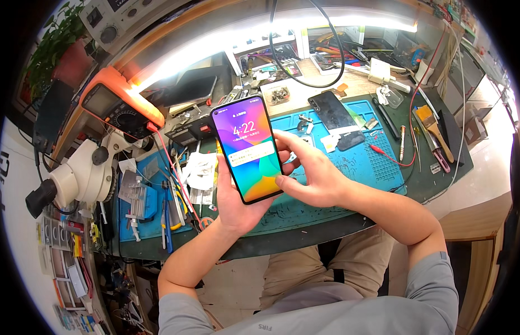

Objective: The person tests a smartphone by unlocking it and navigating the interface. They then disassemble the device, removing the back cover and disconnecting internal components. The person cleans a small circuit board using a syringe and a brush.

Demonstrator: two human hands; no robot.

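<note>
A smartphone (250, 148) with its screen lit in purple, teal and yellow is held upright above the bench, its lock screen facing me. My left hand (237, 206) cups it from below and along the left edge, palm behind the lower part. At its lower right side, my right hand (311, 176) grips the edge, with the thumb on the lower right of the screen and the fingers curled at the side. Behind it on the blue work mat (293, 215) lies a dark phone back panel (335, 114), beside small loose parts (305, 124).
To the left stand a microscope (81, 176) and an orange-cased multimeter (123, 106). Tweezers and screwdrivers (169, 220) lie near a blue holder (141, 198). On the right are a brush (433, 128) and a red probe lead (391, 156). A black cable loop (342, 61) hangs at the back.
</note>
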